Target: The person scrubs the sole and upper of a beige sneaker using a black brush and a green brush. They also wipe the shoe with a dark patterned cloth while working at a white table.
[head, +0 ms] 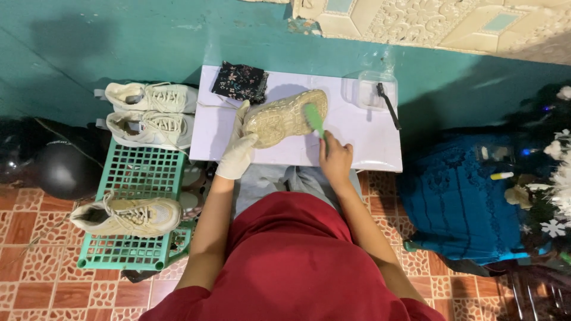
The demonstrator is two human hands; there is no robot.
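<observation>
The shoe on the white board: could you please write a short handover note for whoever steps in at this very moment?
Left hand, in a white glove, holds the upturned shoe steady on the white board, sole facing up.
Right hand, bare, grips the green brush, its bristles on the sole.
Done: cannot tell how much of the sole is scrubbed; it looks grimy.
Left: three more white sneakers, two at the far end of the green rack and one nearer. A clear tub with a black brush and a dark cloth sit on the board.
</observation>
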